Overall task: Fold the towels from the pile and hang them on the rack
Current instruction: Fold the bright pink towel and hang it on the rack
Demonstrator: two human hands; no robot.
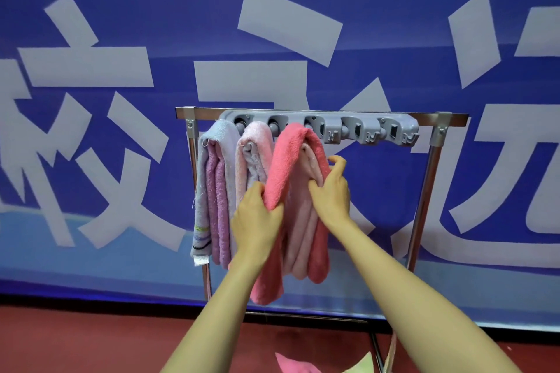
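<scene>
- On the rack (436,160), third from the left, our coral towel (291,154) drapes over a peg, with its length running straight down.
- Our left hand (257,221) clutches the left fall, and our right hand (331,194) grasps the right fall slightly higher.
- We judge that the left fall hangs lower, so evening it means pulling down on the right.
- The pile (291,365) lies low between our arms.

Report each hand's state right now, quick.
Left hand: closed, gripping the left side of the coral-pink terry towel hanging on the grey plastic rack.
Right hand: closed, gripping the same towel's right side.
</scene>
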